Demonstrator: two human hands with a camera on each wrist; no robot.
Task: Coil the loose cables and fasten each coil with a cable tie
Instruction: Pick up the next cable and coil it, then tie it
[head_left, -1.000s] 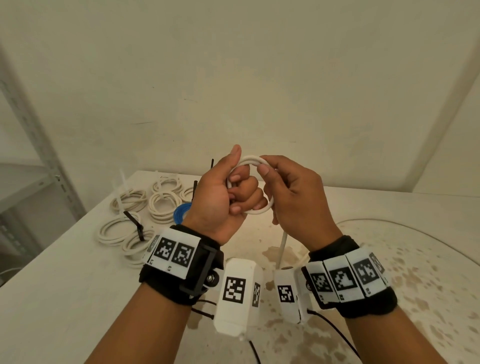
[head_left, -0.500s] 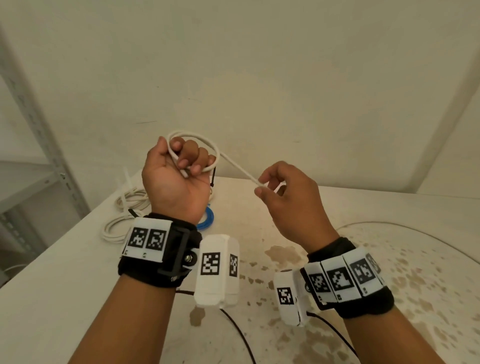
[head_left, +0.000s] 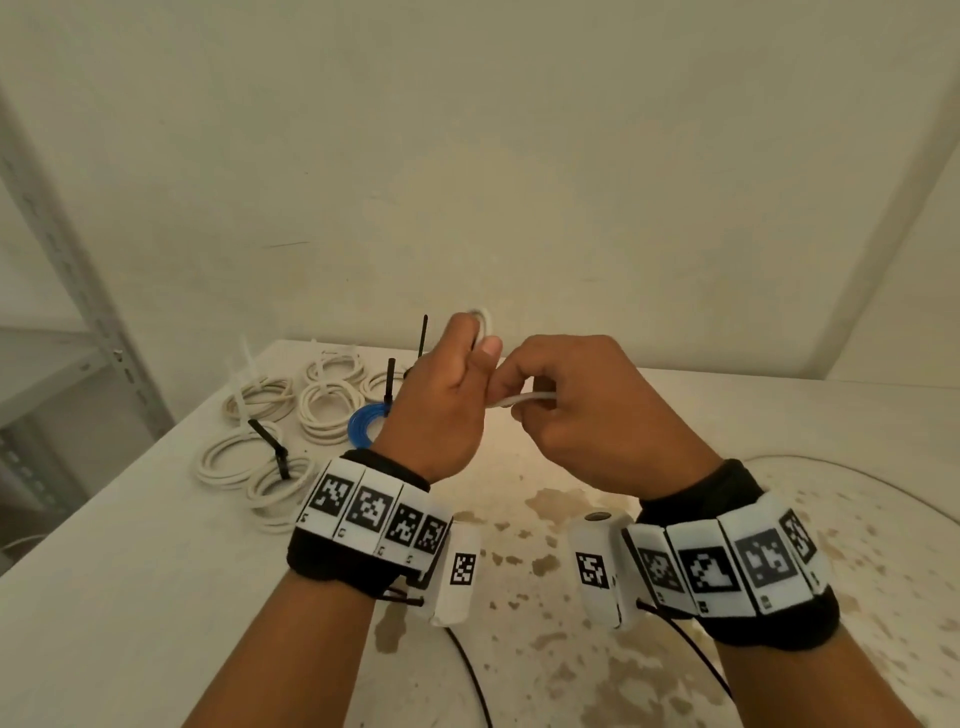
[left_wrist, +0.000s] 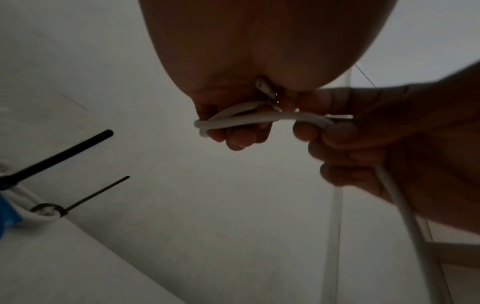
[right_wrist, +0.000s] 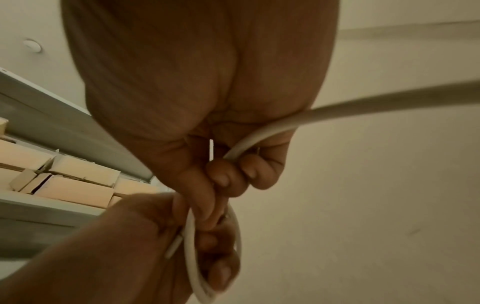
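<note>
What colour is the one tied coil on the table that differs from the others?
Blue: the small blue coil among off-white coils, clearest in the head view.

Both hands raised close together, left hand (head_left: 447, 400) and right hand (head_left: 597, 410) fingers curled.

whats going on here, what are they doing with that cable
A person is winding a white cable into a coil above a stained white table. The left hand grips the small loops made so far, and the right hand pinches the loose length beside them, feeding it in. This coil has no tie on it yet. At the table's far left lie finished white coils and a blue coil, several fastened with black cable ties.
</note>
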